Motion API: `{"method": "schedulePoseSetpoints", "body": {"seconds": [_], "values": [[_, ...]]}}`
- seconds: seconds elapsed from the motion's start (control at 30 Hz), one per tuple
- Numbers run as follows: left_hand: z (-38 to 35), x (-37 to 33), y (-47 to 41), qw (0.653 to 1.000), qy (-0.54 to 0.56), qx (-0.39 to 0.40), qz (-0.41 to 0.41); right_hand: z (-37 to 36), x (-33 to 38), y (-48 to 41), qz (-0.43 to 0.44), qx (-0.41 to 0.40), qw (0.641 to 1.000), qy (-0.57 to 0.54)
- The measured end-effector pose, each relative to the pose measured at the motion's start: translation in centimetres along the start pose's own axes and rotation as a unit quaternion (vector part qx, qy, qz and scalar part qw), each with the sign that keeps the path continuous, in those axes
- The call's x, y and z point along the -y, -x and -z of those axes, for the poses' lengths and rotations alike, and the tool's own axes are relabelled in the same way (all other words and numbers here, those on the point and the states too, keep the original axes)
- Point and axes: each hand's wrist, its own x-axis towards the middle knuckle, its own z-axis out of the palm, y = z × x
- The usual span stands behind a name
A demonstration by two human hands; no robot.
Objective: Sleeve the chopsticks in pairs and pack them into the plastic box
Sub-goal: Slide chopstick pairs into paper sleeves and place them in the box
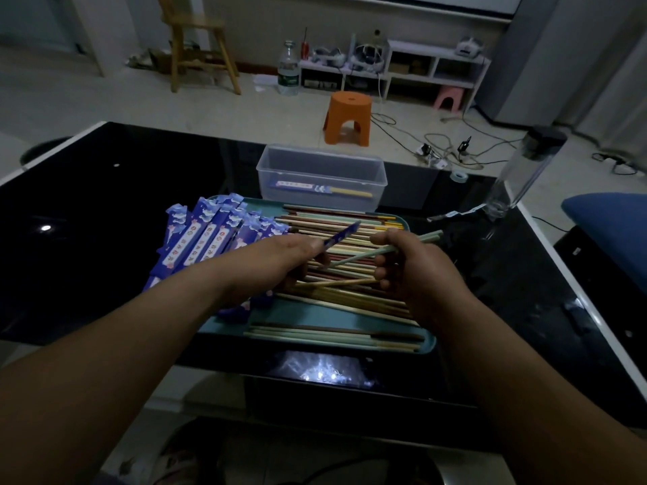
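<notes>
1. Currently, the left hand pinches a blue sleeve at centre frame. The right hand is curled round a pale green chopstick pair. The pair's tips point left and pass under the sleeve.
2. Risk: the tips look out of line with the sleeve mouth, so a push could miss it or crumple the paper. Whether the mouth is open cannot be told.
3. Risk: the two sticks may splay in the grip, so that only one enters.
4. Risk: the light is dim and the loose chopsticks below vary in colour, so mismatched pairs are likely.
5. The plastic box sits above centre, just behind the teal tray, and holds one sleeved pair. Spare sleeves are piled on the tray's left side.
6. Surface: a glossy black table with a clear bottle and a tape roll at right.
7. Room: pale tiled floor with an orange stool, a wooden chair at upper left, a white shelf and trailing cables.
</notes>
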Motion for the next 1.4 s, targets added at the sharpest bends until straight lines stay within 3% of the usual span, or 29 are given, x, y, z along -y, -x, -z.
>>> {"method": "schedulePoseSetpoints", "body": {"seconds": [0.07, 0.17, 0.23, 0.43, 0.63, 0.87, 1.4], "values": [[-0.1, -0.1, 0.1, 0.995, -0.091, -0.004, -0.034, -0.6, -0.1, 0.2, 0.007, 0.019, 1.000, 0.022], [-0.8, 0.2, 0.1, 0.958, -0.263, -0.037, -0.109, -1.6, -0.6, 0.4, 0.017, 0.025, 0.998, 0.056], [-1.2, 0.3, 0.1, 0.941, -0.300, -0.067, -0.140, -2.0, -0.8, 0.5, 0.028, 0.026, 0.997, 0.071], [-1.2, -1.0, 0.6, 0.983, -0.150, -0.020, -0.107, -1.8, -0.2, 1.2, 0.098, 0.062, 0.980, 0.159], [-0.4, -0.2, 0.2, 0.965, -0.240, -0.042, -0.092, 0.1, 1.6, 0.6, 0.130, -0.072, 0.988, 0.037], [-0.2, 0.6, -0.5, 0.947, -0.273, -0.107, -0.133, 1.8, 2.9, 0.9, 0.101, -0.049, 0.987, -0.116], [0.3, 0.4, -0.3, 0.957, -0.228, -0.098, -0.149, 1.7, 2.5, 0.6, 0.127, -0.012, 0.991, -0.038]]}}
